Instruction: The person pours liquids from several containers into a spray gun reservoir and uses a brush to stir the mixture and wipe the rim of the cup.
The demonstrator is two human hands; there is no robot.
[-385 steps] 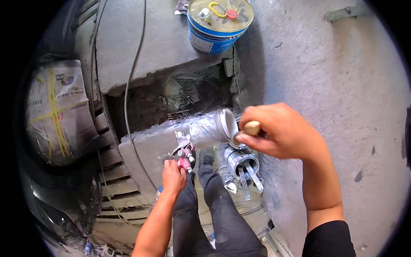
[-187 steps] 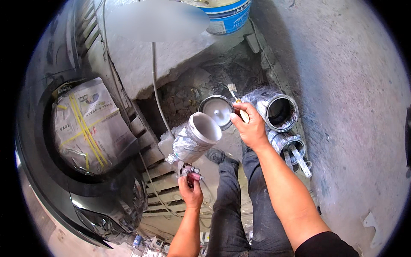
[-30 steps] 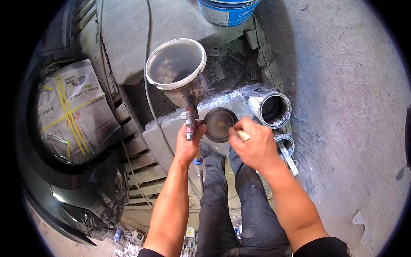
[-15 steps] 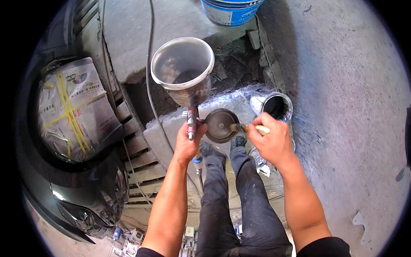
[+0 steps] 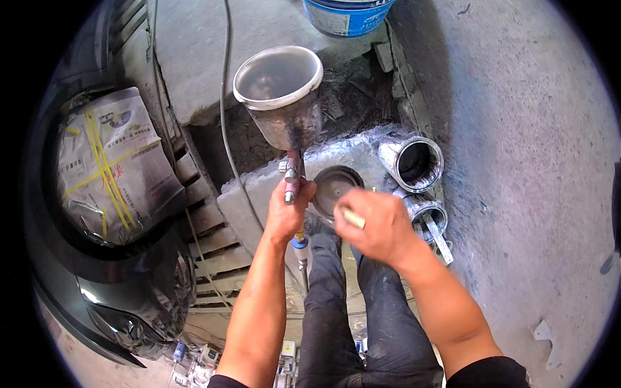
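Left hand (image 5: 288, 210) fingers clamped on top-heavy grey metal spray gun with open cup (image 5: 279, 97), rigid, paint-slick; grip handle. Right hand (image 5: 378, 223) fingers closed around pale wooden stick (image 5: 352, 218).

The blue bucket (image 5: 348, 14) is cut off by the top edge; the right hand (image 5: 378, 226) hides most of its brush (image 5: 352, 217).

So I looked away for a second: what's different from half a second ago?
The right hand, gripping a pale stick, moved left from the open paint can to just beside the round lid. The left hand holds the spray gun with its cup upright, as before.
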